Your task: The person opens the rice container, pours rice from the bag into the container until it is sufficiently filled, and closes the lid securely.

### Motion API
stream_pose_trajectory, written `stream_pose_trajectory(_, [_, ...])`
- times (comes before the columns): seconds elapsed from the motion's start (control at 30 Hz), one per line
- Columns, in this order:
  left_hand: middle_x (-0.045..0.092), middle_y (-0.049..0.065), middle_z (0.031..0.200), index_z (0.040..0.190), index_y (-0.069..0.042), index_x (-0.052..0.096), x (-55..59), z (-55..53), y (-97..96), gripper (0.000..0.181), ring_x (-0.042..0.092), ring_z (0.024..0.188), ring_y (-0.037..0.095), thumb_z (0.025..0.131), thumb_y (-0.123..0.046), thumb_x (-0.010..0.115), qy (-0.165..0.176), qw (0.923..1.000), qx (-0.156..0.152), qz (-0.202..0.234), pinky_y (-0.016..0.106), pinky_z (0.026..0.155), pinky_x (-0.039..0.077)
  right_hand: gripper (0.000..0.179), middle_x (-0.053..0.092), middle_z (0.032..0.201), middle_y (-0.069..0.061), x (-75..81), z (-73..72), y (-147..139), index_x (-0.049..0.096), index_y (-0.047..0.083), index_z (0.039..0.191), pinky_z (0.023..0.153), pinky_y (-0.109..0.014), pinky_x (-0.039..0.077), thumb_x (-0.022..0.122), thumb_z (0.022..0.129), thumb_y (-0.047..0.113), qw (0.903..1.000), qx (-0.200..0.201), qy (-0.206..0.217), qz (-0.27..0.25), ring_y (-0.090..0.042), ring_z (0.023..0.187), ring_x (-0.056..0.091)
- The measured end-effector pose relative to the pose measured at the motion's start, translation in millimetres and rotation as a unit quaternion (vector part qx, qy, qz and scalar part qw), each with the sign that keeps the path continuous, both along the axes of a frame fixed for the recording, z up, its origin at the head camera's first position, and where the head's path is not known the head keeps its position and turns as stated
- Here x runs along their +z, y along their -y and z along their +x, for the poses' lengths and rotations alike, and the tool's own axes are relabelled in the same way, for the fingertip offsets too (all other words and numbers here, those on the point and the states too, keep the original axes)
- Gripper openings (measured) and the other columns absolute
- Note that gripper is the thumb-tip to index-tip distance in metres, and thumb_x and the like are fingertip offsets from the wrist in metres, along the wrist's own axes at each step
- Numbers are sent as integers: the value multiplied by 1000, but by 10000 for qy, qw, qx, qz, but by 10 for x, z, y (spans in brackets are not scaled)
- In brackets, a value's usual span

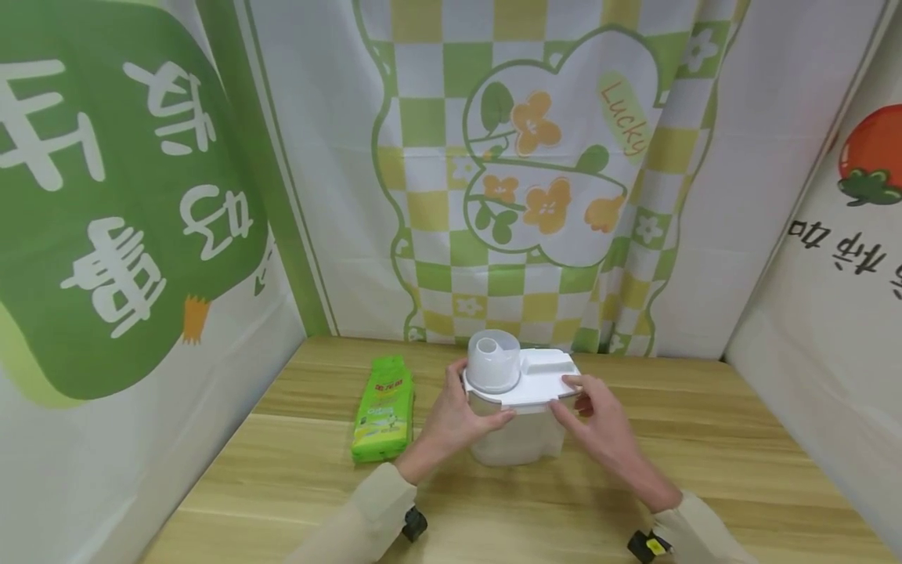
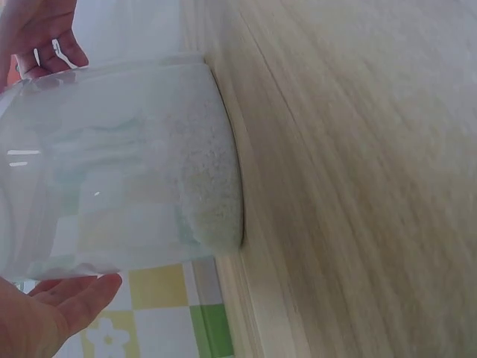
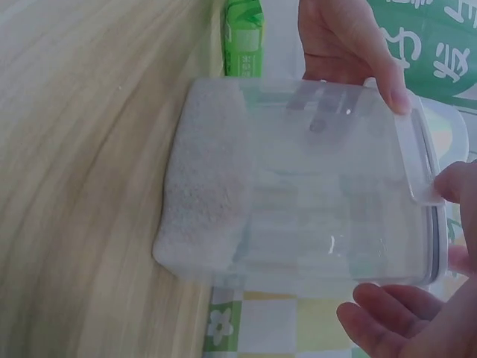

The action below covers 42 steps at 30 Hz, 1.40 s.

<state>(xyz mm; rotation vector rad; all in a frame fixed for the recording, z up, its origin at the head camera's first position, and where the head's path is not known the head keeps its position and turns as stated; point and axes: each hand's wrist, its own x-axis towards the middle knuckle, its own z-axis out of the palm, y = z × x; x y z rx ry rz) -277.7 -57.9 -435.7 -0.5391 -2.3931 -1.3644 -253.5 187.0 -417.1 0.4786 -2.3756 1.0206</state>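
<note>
A clear plastic storage container (image 1: pixel 517 442) stands upright on the wooden table, with white grains resembling rice (image 3: pixel 205 160) across its bottom. Its white lid (image 1: pixel 539 389) sits on top and carries a translucent measuring cup (image 1: pixel 493 368) on the left and a raised handle. My left hand (image 1: pixel 454 419) grips the container's left side, thumb across the front just below the lid and fingers behind. At the right end, my right hand (image 1: pixel 602 423) holds the lid's edge, its thumb at the front rim and index finger on top; other fingers lie along the side.
A green plastic packet (image 1: pixel 384 411) lies on the table left of the container. Behind the table hangs a checked, flower-printed curtain (image 1: pixel 437 172). Printed cloth walls stand on the left (image 1: pixel 141 196) and right (image 1: pixel 831 313).
</note>
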Motion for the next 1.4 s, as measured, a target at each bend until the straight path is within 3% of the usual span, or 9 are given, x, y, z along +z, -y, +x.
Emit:
stream_pose_trajectory(0.13, [49,14,138,144,-12,23,-6,3,34,106,53,125,27,67,-41,89,-44,9997,-186,128,44,106,46,29,67,84,-5,48,-4,-63,61,6,114,65,-24,55,70,91,19,9997,60,72,-226,-7,72,61])
stream_pose_trajectory(0.3, [50,12,135,143,-13,24,-22,5,64,103,55,121,24,68,-41,89,-92,9990,-354,237,41,102,50,15,61,69,1,112,-30,-115,61,9,105,52,-22,45,62,96,21,9999,-88,-34,-135,-3,58,51])
stream_pose_trajectory(0.6, [56,10,124,142,-13,27,-13,58,84,102,56,99,17,67,-48,87,-83,9999,-129,6,26,80,51,11,59,67,0,177,-89,-187,62,7,99,48,-22,40,60,96,18,9991,-340,-242,65,-3,55,46])
stream_pose_trajectory(0.73, [56,10,124,142,-14,27,-18,74,88,102,56,98,17,66,-50,87,123,9999,-82,8,26,80,50,11,62,79,-7,196,-146,-218,63,4,99,55,-22,47,61,94,14,9988,-409,-271,24,-11,66,54])
stream_pose_trajectory(0.8, [57,11,124,142,-15,27,-11,77,98,103,56,97,17,66,-49,88,159,9998,-85,-3,27,80,51,18,64,93,-12,202,-182,-218,64,2,107,64,-24,52,59,96,17,9994,-332,-110,17,-17,79,60])
stream_pose_trajectory(0.9, [58,13,124,142,-15,27,-2,74,119,102,57,96,18,67,-49,87,166,9998,-98,-68,27,79,51,32,62,118,-19,192,-252,-197,59,0,123,79,-36,58,55,100,21,9995,10,290,-104,-30,102,63])
stream_pose_trajectory(1.0, [58,14,127,142,-15,28,-1,74,131,101,59,97,20,68,-51,86,206,9996,-123,-129,29,80,51,41,58,134,-20,164,-321,-173,52,5,138,91,-40,55,51,102,26,9960,475,712,-249,-33,119,58])
stream_pose_trajectory(1.13, [57,15,130,144,-14,28,-15,73,130,101,60,101,23,70,-53,84,242,9994,-168,-190,32,82,53,43,56,139,-17,156,-352,-141,49,12,143,93,-31,51,51,103,27,9919,767,942,-365,-29,124,54])
stream_pose_trajectory(1.4, [59,12,130,145,-16,27,-4,43,183,96,60,108,23,74,-52,81,140,9989,-345,-274,37,89,52,37,56,136,-24,295,-246,-50,52,-2,136,89,-26,50,49,103,14,9893,906,998,-550,-28,119,53])
